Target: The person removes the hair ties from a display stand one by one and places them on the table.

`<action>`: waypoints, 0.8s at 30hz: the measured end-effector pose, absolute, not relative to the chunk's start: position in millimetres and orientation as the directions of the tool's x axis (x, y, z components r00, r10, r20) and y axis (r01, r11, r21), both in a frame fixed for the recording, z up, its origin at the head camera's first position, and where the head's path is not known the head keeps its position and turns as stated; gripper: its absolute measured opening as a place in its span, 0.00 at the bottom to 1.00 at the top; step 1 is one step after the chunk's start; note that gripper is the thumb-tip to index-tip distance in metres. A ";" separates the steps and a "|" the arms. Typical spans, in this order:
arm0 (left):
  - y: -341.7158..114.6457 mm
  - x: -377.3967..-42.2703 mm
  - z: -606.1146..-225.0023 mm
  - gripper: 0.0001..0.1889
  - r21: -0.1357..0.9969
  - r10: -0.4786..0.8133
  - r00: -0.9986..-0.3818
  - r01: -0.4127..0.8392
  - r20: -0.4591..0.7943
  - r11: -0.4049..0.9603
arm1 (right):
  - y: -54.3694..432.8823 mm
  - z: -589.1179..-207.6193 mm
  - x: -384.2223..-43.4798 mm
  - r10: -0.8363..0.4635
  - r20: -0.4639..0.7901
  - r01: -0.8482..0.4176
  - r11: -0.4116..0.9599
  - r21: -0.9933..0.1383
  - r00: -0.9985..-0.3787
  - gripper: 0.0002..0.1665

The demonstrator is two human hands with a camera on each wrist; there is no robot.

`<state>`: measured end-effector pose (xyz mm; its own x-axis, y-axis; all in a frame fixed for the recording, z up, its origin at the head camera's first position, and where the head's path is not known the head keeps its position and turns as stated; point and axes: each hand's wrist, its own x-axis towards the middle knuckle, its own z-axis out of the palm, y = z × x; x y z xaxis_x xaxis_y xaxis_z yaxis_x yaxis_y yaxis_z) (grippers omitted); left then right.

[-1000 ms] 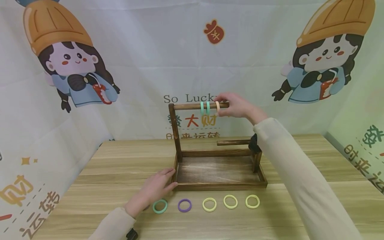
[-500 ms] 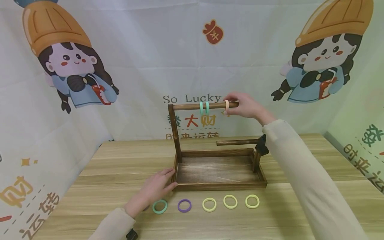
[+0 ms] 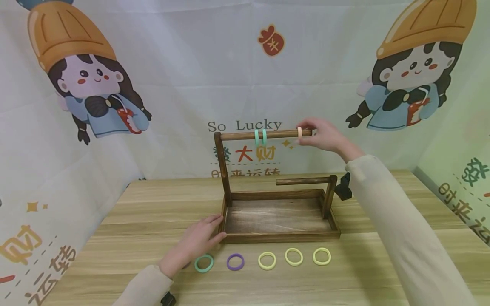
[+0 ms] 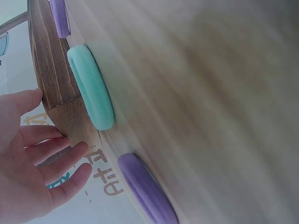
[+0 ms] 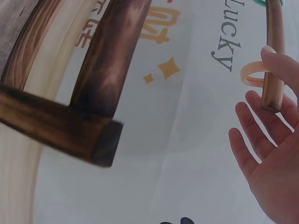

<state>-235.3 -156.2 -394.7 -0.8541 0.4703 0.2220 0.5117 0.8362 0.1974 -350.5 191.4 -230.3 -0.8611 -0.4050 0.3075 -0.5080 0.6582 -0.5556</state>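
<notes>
My right hand (image 3: 324, 135) pinches a peach hair tie (image 3: 300, 132), which loops around the upper rod (image 3: 281, 134) of a dark wooden stand near the rod's free end. In the right wrist view, thumb and index finger are at the hair tie (image 5: 247, 74) while the other fingers spread below the rod tip. Farther left, two mint hair ties (image 3: 264, 137) hang on the same rod. My left hand (image 3: 197, 239) rests with extended fingers against the front left corner of the stand's tray (image 3: 281, 238).
Before the tray lie a mint hair tie (image 3: 204, 270), a purple one (image 3: 235, 268) and three yellow ones (image 3: 267, 268). Another purple hair tie (image 4: 147, 189) is mostly hidden by my left arm in the head view. A lower rod (image 3: 302, 181) juts from the right post (image 3: 330, 197).
My right hand has slid the peach hair tie rightward along the upper rod, away from the mint ones, toward the free end. My left hand has stayed at the corner.
</notes>
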 end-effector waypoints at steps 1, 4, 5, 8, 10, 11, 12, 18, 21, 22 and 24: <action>-156.1 -235.2 -394.6 0.27 0.197 0.470 -0.854 0.511 0.222 0.837 | 192.3 -230.5 -350.0 -0.402 0.308 -0.506 0.657 -0.559 -0.862 0.27; -156.1 -235.0 -394.6 0.27 0.199 0.469 -0.855 0.510 0.221 0.837 | 195.7 -231.9 -348.8 -0.388 0.309 -0.496 0.656 -0.569 -0.868 0.27; -156.1 -234.9 -394.6 0.27 0.199 0.468 -0.855 0.510 0.221 0.837 | 197.0 -232.4 -348.4 -0.384 0.311 -0.493 0.654 -0.574 -0.870 0.27; -156.0 -235.0 -394.8 0.27 0.201 0.467 -0.856 0.509 0.220 0.837 | 200.7 -233.5 -346.6 -0.366 0.316 -0.483 0.643 -0.595 -0.875 0.26; -155.9 -235.1 -394.9 0.27 0.205 0.465 -0.858 0.506 0.216 0.838 | 203.5 -234.2 -345.3 -0.351 0.323 -0.477 0.630 -0.613 -0.879 0.25; -155.8 -235.2 -394.9 0.27 0.207 0.464 -0.860 0.504 0.214 0.838 | 204.9 -234.5 -344.4 -0.342 0.327 -0.473 0.628 -0.618 -0.881 0.25; -155.8 -235.3 -395.0 0.27 0.208 0.463 -0.860 0.503 0.212 0.839 | 206.3 -234.7 -343.5 -0.336 0.330 -0.471 0.627 -0.620 -0.882 0.25; -155.7 -235.4 -394.9 0.27 0.207 0.464 -0.859 0.505 0.216 0.838 | 215.4 -237.2 -338.6 -0.322 0.350 -0.475 0.629 -0.615 -0.880 0.23; -155.6 -235.0 -394.5 0.27 0.207 0.465 -0.858 0.506 0.217 0.838 | 219.9 -239.2 -336.6 -0.311 0.359 -0.473 0.641 -0.604 -0.880 0.22; -155.7 -234.9 -394.4 0.27 0.209 0.465 -0.858 0.506 0.216 0.837 | 221.6 -240.1 -336.0 -0.308 0.361 -0.472 0.644 -0.602 -0.880 0.22; -155.6 -234.8 -394.2 0.27 0.209 0.466 -0.858 0.506 0.214 0.837 | 224.7 -241.9 -335.5 -0.299 0.354 -0.461 0.649 -0.606 -0.886 0.22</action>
<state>-234.8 -155.6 -394.2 -0.8585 0.4659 0.2143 0.5062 0.8367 0.2091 -335.5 224.7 -241.9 -0.8862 -0.2990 0.3539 -0.4608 0.6488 -0.6056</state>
